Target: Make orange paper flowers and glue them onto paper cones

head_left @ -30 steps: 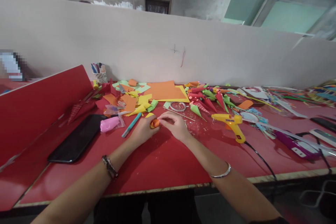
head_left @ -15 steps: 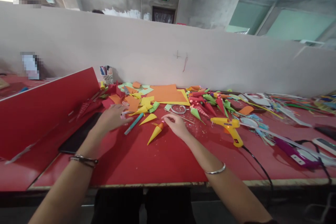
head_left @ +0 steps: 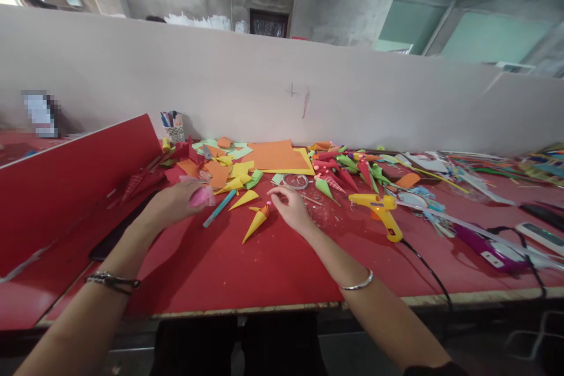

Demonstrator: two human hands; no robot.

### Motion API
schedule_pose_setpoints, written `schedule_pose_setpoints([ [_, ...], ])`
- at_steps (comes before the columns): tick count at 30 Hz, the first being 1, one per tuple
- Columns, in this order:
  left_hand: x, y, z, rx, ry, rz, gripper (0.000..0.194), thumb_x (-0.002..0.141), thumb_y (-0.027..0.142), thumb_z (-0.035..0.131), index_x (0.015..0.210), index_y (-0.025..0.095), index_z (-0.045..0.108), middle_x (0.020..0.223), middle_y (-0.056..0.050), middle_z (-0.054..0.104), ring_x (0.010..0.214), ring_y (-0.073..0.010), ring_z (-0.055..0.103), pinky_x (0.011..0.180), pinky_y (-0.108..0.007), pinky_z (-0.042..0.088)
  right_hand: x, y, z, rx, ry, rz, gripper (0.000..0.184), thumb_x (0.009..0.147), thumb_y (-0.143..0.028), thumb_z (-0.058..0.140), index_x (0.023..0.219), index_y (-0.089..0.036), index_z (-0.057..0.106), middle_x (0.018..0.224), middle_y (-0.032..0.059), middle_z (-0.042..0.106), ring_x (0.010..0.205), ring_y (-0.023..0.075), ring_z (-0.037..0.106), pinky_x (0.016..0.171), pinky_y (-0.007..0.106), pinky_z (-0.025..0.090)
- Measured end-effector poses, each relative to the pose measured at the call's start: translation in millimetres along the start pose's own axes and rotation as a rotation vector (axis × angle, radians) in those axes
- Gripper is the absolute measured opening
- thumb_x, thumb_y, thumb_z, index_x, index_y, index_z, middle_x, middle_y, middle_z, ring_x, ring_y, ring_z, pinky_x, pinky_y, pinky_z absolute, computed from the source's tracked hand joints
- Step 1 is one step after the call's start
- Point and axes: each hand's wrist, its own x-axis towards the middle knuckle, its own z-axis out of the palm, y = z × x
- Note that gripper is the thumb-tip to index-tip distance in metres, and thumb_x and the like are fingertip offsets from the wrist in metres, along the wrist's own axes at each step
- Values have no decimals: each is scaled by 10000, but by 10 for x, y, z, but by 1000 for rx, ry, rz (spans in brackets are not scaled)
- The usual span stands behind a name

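Note:
My left hand (head_left: pixel 170 204) is closed on a small clear plastic bag with pink contents (head_left: pixel 201 196), raised over the left side of the red table. My right hand (head_left: pixel 291 208) rests near the middle, fingers loosely curled with a gap between thumb and forefinger, and nothing visible in them. Just left of its fingertips lies a yellow paper cone (head_left: pixel 255 226) with an orange collar and a small pink ball at its top. Behind it is a plain yellow cone (head_left: pixel 245 199). A teal strip-shaped tool (head_left: pixel 219 209) lies between my hands.
Orange paper sheets (head_left: pixel 268 155) and coloured scraps lie at the back. Finished paper cones (head_left: pixel 343 167) are piled to their right. A yellow glue gun (head_left: pixel 382 211) stands on the right, its cord crossing the front edge. A purple power strip (head_left: pixel 480 247) lies farther right.
My left hand has lifted the pink plastic bag from among the scraps and drawn it nearer and slightly left. My right hand stays beside the cone. The view has shifted slightly.

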Motion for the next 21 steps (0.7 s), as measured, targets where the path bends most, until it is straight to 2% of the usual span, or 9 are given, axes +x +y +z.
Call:
schedule_pose_setpoints([
  [1,33,77,-14,17,-65,58,365,675,393,569,989,207,573,1031,-56,595,902,-210,536,785,-291,407,-8,-39,-2,29,-6,-23,172,765,-209,449,846,-198,601,841,32,567,751,137,543,662,265,457],
  [3,118,258,-16,26,-43,108,430,705,423,534,1071,197,535,1092,-81,563,981,-238,510,837,-323,388,-28,-124,-9,96,-49,-86,212,783,-206,441,947,-218,574,886,33,563,803,137,544,710,271,459],
  [7,297,626,110,-126,-67,299,426,746,389,514,1125,196,500,1094,-70,556,1001,-208,507,870,-312,378,-56,-239,-24,157,-160,-138,239,813,-223,425,1012,-258,553,983,27,567,888,138,540,761,276,451],
  [9,343,749,209,-211,-44,308,433,753,370,511,1148,195,478,1079,-71,552,978,-193,517,853,-306,393,-54,-239,-25,158,-164,-119,234,819,-231,423,1007,-256,560,1000,28,579,901,143,544,765,281,450],
  [13,319,859,356,-300,-15,307,400,747,306,526,1129,202,476,1023,-56,540,938,-168,519,833,-286,407,-35,-180,-6,125,-88,-78,214,816,-260,439,961,-233,593,951,36,605,879,154,552,733,279,457],
  [17,252,916,420,-347,27,320,410,722,262,547,1119,191,474,998,-57,514,919,-169,511,820,-276,413,-30,-145,17,125,-18,-37,214,787,-273,490,950,-218,618,924,56,591,805,153,553,659,262,467],
  [21,229,986,461,-399,34,337,390,703,193,534,1090,176,486,972,-54,512,884,-160,514,795,-263,422,-30,-115,30,209,-37,2,264,727,-282,574,977,-209,611,938,53,577,823,151,549,676,257,468],
])
